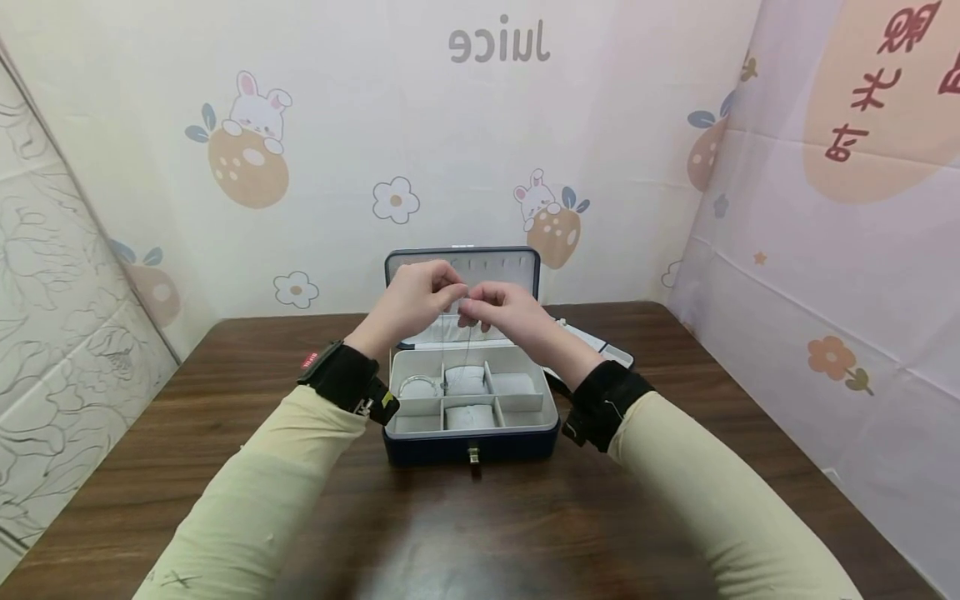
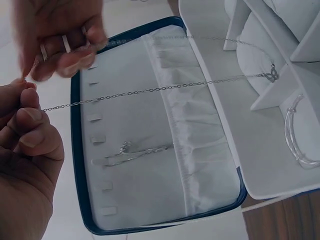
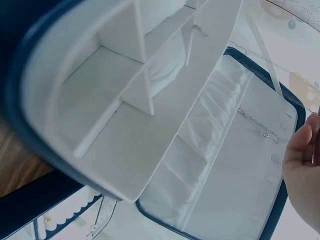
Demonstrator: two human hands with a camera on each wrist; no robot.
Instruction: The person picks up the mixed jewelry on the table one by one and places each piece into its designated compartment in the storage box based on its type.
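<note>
In the head view, my left hand (image 1: 416, 298) and right hand (image 1: 512, 312) meet above a navy jewelry box (image 1: 431, 450), fingertips close together. A thin silver chain necklace (image 2: 150, 90) hangs from them in two strands, its ends pinched between thumb and fingers of each hand. The clasp is too small to make out. At the bottom of the loop, a small silver pendant (image 2: 270, 75) lies by a compartment divider. Behind the hands stands the raised lid (image 1: 405, 256), where another silver chain (image 2: 135, 156) hangs down into the gathered pouch (image 2: 185, 125).
White dividers split the box into several compartments, some with white cushions (image 1: 470, 417). A silver bangle (image 2: 290, 132) sits in the back left one. Behind the box to the right lies a pale tray (image 1: 618, 357). All stand on a dark wooden table (image 1: 300, 500) before printed cloth walls.
</note>
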